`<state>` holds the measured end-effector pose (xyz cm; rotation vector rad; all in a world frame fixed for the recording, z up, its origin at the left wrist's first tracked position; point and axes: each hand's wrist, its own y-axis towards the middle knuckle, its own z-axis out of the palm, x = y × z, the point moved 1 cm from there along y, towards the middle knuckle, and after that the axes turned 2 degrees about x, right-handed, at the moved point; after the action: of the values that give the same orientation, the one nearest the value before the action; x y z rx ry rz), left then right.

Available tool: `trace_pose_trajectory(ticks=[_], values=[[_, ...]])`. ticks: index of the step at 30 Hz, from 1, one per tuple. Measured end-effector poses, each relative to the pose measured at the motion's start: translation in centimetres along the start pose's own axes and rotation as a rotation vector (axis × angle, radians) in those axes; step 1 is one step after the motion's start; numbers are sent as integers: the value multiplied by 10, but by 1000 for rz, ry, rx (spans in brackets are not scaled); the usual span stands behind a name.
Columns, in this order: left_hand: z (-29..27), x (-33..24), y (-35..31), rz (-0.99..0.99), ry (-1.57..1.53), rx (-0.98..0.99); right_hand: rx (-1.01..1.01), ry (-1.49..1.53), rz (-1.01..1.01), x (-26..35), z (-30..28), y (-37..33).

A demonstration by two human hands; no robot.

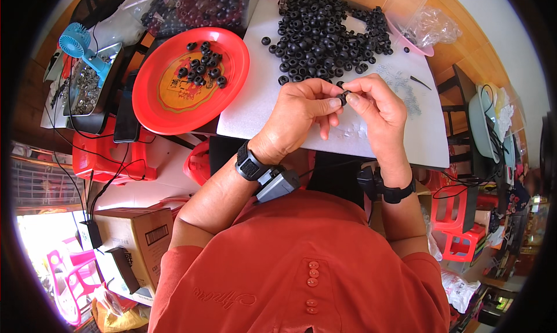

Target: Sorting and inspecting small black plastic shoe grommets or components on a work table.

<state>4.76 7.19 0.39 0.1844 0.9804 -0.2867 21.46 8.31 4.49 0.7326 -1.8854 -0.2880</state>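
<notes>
On the white counter [255, 112], your left hand [299, 115] and right hand [377, 112] pinch one small black ring [344, 96] between fingertips, below the heap of rings [325, 34]; the red plate [152, 103] holds a few more.

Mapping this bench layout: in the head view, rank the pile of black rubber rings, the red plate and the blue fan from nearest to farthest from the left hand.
1. Pile of black rubber rings, just beyond the left hand.
2. Red plate, to its left.
3. Blue fan, far left.
</notes>
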Motion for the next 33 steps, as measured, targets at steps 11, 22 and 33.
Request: trace_pose_trajectory(ticks=[11, 22, 33], values=[[0, 0, -1, 15, 59, -3, 11, 69, 55, -3, -1, -2], [3, 0, -2, 38, 95, -34, -30, 136, 184, -5, 0, -7], [2, 1, -2, 38, 72, -64, -108, -176, -101, -10, 8, -12]])
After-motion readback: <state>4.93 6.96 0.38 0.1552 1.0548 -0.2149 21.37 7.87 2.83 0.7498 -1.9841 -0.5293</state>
